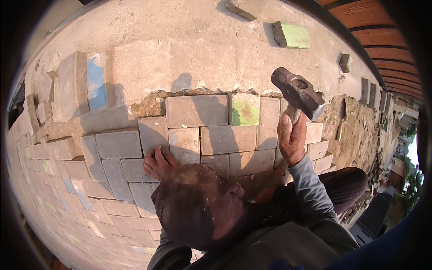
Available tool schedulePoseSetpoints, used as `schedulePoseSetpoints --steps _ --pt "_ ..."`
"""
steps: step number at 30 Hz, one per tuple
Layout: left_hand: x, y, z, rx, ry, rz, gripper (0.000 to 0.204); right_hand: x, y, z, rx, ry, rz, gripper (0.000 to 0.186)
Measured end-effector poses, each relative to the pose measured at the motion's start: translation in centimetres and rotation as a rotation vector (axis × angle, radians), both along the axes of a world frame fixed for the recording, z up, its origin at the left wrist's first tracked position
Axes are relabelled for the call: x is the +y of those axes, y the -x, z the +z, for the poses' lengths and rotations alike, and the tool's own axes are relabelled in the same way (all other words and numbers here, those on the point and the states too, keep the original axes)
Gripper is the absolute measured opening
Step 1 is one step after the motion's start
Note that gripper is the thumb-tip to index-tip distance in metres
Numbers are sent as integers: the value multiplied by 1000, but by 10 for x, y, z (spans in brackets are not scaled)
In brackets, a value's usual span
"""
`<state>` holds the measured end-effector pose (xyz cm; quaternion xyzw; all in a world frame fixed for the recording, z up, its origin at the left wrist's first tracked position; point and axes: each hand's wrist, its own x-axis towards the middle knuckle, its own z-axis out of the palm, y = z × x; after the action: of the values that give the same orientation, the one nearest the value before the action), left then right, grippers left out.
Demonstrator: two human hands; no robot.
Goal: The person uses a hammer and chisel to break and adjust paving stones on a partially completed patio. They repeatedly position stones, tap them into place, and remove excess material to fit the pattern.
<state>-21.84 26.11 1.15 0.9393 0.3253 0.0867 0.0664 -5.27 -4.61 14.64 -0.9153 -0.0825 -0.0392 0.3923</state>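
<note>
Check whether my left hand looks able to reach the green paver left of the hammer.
Probably yes: your left hand is on the paving nearby, and only flat paving shows between it and the green paver. The hammer in your right hand is off to the paver's right, seemingly out of the way.

A: Pavers (225,140)?
B: Across the left and centre; slab (180,58) just beyond them — soil (348,132) to their right.
A: Hands?
B: Left hand (159,163) on the pavers, left of centre. Right hand (293,139) well to its right, hammer (294,87) in it, head beyond the fingers.
A: On the slab?
B: Bricks (74,83) toward its left end; one block (292,35) farther out, right of centre.
A: Upper right?
B: Planks (382,40) — past the slab's edge.
</note>
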Motion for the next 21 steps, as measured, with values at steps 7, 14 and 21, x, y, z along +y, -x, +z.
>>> schedulePoseSetpoints --steps 7,14,21 --pt "7 1 -2 39 26 -2 35 15 5 -34 520 225 27 34" --pt "-2 1 8 35 63 43 36 9 19 3 250 -147 -107 30" --pt "9 0 -3 18 -6 -48 35 17 10 -56 503 369 -2 33"
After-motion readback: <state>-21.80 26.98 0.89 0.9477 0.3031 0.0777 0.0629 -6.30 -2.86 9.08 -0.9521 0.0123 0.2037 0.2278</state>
